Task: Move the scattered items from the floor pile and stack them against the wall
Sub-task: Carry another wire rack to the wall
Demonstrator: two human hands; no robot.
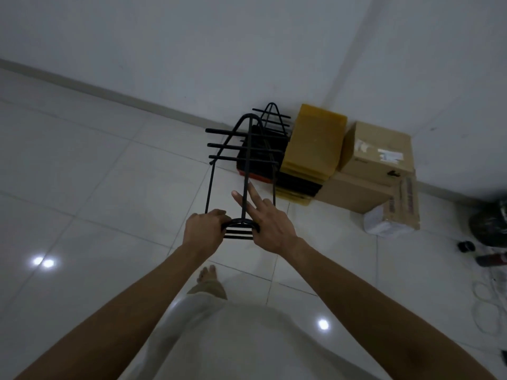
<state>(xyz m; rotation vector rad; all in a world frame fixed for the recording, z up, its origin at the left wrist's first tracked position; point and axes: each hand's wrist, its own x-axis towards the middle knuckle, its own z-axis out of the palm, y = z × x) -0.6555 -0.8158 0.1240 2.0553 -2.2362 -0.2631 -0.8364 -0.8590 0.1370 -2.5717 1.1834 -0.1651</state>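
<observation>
A black metal wire rack (244, 154) is held in the air in front of me, its long rods running away toward the wall corner. My left hand (205, 231) grips the rounded near end of the rack, fingers curled over the bar. My right hand (267, 219) rests against the near end on the right side with fingers spread and straight. By the wall stand a second black rack (274, 119), a stack of yellow flat items (312, 144) over black ones (299, 185), and cardboard boxes (378, 152).
White tiled floor (96, 174) stretches left and front. A larger cardboard box (356, 196) and a white wrapped bundle (381, 220) lie at the right of the stack. A dark bag (491, 223), small dark objects and white cables (488, 300) sit at far right. My bare foot (207, 272) is below.
</observation>
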